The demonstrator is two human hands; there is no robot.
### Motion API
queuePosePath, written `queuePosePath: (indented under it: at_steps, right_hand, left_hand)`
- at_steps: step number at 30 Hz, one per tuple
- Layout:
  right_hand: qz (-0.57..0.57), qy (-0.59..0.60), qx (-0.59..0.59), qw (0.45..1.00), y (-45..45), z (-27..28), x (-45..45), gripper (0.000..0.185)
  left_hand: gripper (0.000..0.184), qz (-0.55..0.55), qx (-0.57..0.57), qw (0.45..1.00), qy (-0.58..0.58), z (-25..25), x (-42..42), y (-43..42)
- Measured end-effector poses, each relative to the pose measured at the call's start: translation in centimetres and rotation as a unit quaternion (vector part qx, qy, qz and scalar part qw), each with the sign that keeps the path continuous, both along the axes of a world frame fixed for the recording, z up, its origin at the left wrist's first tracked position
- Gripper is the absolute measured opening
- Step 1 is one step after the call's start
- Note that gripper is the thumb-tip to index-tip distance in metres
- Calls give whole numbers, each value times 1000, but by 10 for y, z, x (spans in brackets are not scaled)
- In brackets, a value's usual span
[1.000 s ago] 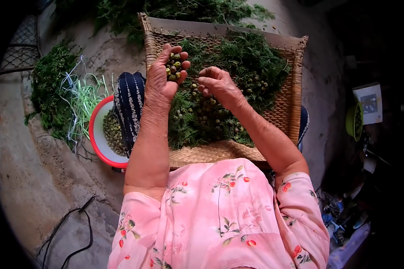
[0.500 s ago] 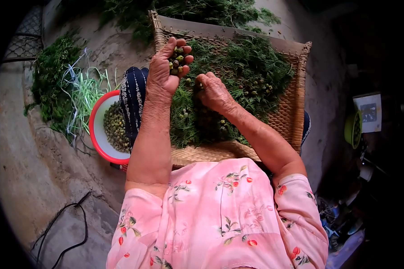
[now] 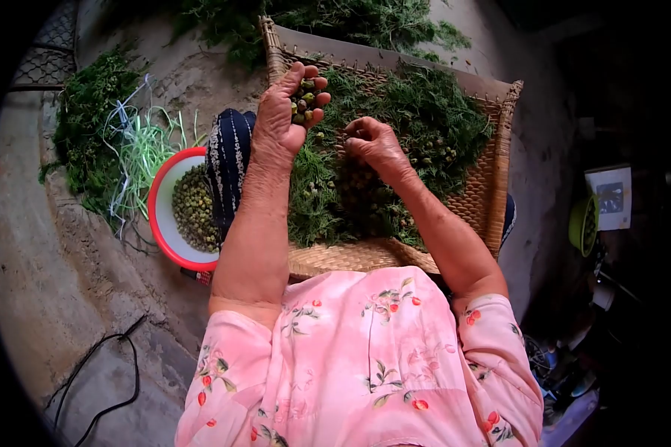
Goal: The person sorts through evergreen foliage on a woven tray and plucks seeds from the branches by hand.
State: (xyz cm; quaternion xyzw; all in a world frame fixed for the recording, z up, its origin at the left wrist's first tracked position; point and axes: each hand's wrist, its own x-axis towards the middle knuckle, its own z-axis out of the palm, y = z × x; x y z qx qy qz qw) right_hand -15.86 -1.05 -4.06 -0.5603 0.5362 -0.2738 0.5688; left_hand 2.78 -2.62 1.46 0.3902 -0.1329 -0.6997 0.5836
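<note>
My left hand (image 3: 282, 112) is cupped, palm up, round a pile of small green cones (image 3: 303, 103), above the left side of a woven wicker tray (image 3: 498, 164). Right of it, my right hand (image 3: 378, 145) hangs over the tray with thumb and fingertips pinched together; whatever they hold is hidden. Feathery green conifer sprigs (image 3: 425, 104) cover much of the tray, with more cones among them. In the shade below my right hand lies a darker heap of cones (image 3: 361, 186).
A red-rimmed white basin (image 3: 156, 205) with many cones stands left of the tray, beside my knee. Pale plastic strings (image 3: 138, 145) and cut greenery (image 3: 82, 119) lie farther left. A black cable (image 3: 130, 372) crosses the floor. At right is a green bowl (image 3: 580, 227).
My right hand has moved slightly right and up, its fingers still pinched. My left hand and the tray have shifted a little right in view; the cones stay in my left palm.
</note>
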Motion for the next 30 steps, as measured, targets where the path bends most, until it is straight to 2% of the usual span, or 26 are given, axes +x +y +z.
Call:
queuePosePath:
  at_steps: [2, 3, 6, 8, 9, 11, 12, 15, 16, 17, 19, 21, 22, 24, 25, 27, 30]
  right_hand:
    - [-38, -175, 142, 974, -7, 3, -15, 24]
    - [-54, -275, 199, 939, -9, 6, -22, 24]
    - [-73, -337, 208, 915, -15, 8, -33, 23]
    - [-85, -438, 212, 870, -16, 23, -32, 23]
    - [-84, -438, 210, 870, -17, 24, -33, 23]
    - [-39, -502, 215, 837, -20, 24, -33, 22]
    - [-69, -493, 216, 840, -19, 23, -30, 20]
    - [-44, -492, 226, 839, -18, 23, -24, 27]
    - [-41, -457, 212, 863, -19, 25, -19, 26]
    - [-92, -396, 200, 892, -14, 33, -9, 20]
    - [-45, -246, 170, 953, -12, 26, 0, 17]
    - [-26, -123, 141, 982, -6, 21, 14, 14]
    - [-16, -84, 90, 992, -4, 17, 21, 13]
    - [13, 0, -23, 1000, -2, 7, 33, 15]
    - [13, -1, -22, 1000, -1, -2, 37, 15]
    - [23, 124, -235, 964, -1, -20, 43, 18]
    - [19, 183, -202, 962, -2, -16, 51, 20]
  left_hand:
    - [27, 2, -2, 1000, 0, 1, 0, 0]
    - [27, 3, -3, 1000, -1, 1, 0, 0]
    - [27, 0, -3, 1000, 0, 0, 0, -1]
    - [28, -1, -4, 1000, 3, 1, 0, -1]
    - [28, -1, -7, 1000, 3, 1, 0, -2]
    - [27, -5, -2, 1000, 11, 1, 1, -2]
    - [27, -3, 1, 1000, 6, 1, 1, -2]
    - [26, 1, 0, 1000, -3, 2, 1, -1]
    - [26, 2, 1, 1000, -3, 2, 1, -1]
    - [26, 3, 5, 1000, 1, 1, 1, -1]
    - [26, 3, 8, 1000, 5, 1, 1, -1]
    - [25, 6, 11, 1000, 6, 0, 1, -2]
    - [25, 6, 11, 1000, 6, -1, 1, -3]
    - [26, 0, 13, 1000, 4, -3, 2, -4]
    - [26, 0, 14, 1000, 3, -3, 1, -3]
    - [26, 0, 17, 1000, -7, -4, 1, -4]
    - [28, 1, 21, 1000, 2, -6, 2, -6]
